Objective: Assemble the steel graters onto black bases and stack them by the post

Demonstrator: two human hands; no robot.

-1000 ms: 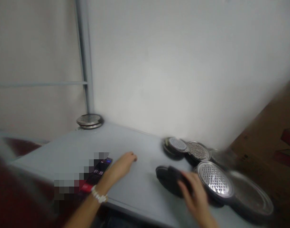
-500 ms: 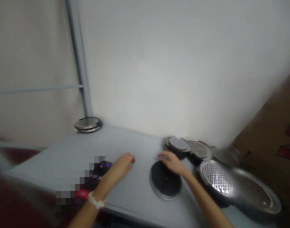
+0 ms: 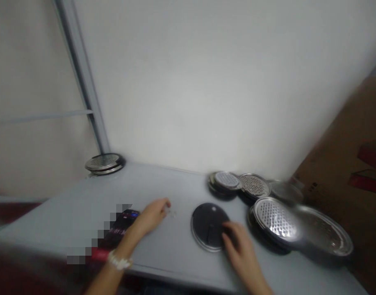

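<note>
Checking layout: one piece is out on its own, the others remain grouped. Right hand [image 3: 240, 246] has fingers curled at the right rim of a dark disc [image 3: 210, 227], matte face up, thin steel edge, flat on the grey table [image 3: 67, 223]. Grip unclear, may be contact only. Left hand [image 3: 151, 217] is just left of the disc, fingers loosely bunched, with a small clear bit [image 3: 171, 213] at the fingertips; hold unclear. Past the right fingers, perforated stainless grater discs [image 3: 275, 219] sit in a dark-backed cluster, with a smooth steel dish [image 3: 324, 231] beyond. Under the left wrist lies a phone [image 3: 123, 225]. Far left of the fingers, a perforated disc [image 3: 104, 163] sits in the corner.
</note>
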